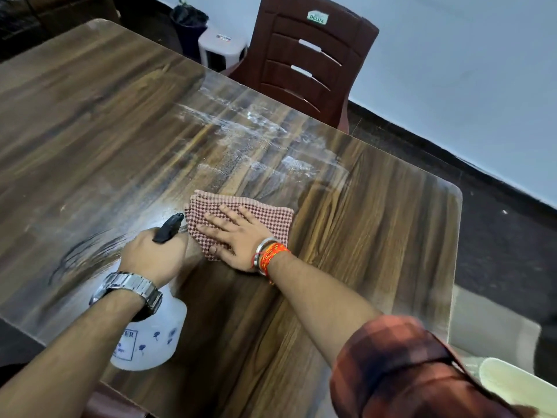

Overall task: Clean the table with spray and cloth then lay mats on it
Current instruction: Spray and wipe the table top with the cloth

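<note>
While my left hand [150, 257] curls round the neck of the bottle [150, 336], with its black nozzle [168, 227] pointing out across the counter [376, 236], my right hand [238, 236] lies spread flat on the cloth [272, 220]. Its fingers are straight, so the whole palm presses down. The folded cloth sits near my edge of the counter, just beside the nozzle and short of the white wet streaks [241, 128] that run out toward the chair [304, 61]. I judge I have the bottle ready on one side so I can spray without letting go of the cloth. The wiping looks only partly done, and no mats lie on the counter yet.
</note>
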A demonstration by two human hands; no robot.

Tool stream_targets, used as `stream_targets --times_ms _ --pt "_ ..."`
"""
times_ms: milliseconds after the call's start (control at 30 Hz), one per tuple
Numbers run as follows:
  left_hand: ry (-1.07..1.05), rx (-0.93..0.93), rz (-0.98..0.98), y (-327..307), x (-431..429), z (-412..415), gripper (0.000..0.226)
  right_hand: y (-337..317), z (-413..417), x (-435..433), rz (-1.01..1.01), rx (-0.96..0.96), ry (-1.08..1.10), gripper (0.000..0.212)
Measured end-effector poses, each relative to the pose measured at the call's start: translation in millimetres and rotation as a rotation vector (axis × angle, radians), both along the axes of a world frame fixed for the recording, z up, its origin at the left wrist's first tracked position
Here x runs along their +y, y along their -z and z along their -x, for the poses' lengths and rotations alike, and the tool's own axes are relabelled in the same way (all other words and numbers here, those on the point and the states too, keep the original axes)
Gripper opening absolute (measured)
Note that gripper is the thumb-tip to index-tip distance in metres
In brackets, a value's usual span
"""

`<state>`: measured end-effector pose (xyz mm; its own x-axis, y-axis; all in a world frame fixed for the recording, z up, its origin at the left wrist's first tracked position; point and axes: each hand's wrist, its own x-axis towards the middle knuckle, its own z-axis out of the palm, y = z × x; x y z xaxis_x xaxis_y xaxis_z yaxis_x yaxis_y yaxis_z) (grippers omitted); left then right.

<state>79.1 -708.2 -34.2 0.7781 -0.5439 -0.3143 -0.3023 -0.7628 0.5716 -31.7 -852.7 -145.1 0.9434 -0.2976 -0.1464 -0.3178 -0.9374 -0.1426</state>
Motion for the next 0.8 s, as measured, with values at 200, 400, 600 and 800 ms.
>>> stream_targets --times_ms 200,400,600,800 --pt "-0.008 0.024 0.014 5 -12 0 0.034 -2 17 -60 -0.034 -0.011 0.436 0.057" --pt "-0.033 0.038 0.007 4 -15 9 0.031 -4 4 -55 -0.041 -0.038 0.678 0.057" --pt "-0.052 -0.014 0.013 3 -20 11 0.032 5 -1 -1 -0.005 -0.009 -0.246 0.058" --pt "-0.054 -0.007 0.013 1 -8 6 0.023 4 12 -97 0.053 -0.054 0.331 0.06"
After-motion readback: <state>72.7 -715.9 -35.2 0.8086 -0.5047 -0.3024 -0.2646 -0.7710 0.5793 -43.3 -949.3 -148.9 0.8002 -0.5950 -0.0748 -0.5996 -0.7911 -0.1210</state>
